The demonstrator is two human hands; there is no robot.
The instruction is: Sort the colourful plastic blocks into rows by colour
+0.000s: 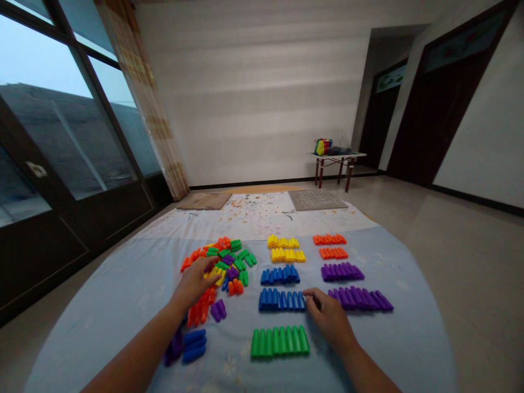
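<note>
My left hand (200, 281) reaches into a mixed pile of small plastic tubes, its thumb and fingers apart over yellow tubes (219, 274) and purple ones. Some of its fingertips are hidden among the pieces. My right hand (327, 315) is at the right end of a row of blue tubes (280, 299), fingers bent with the fingertips at the last tube; no tube shows in its grasp. A row of green tubes (279, 342) lies nearer to me. Farther back are another blue row (280, 275), two yellow rows (287, 255), two orange rows (333, 253) and two purple rows (360, 299).
Loose blue tubes (194, 345) and a purple pair (218, 310) lie near my left forearm. The round table wears a pale blue cloth (229, 365). Two flat boards (317, 200) rest at its far edge. A small side table (339, 156) stands by the wall.
</note>
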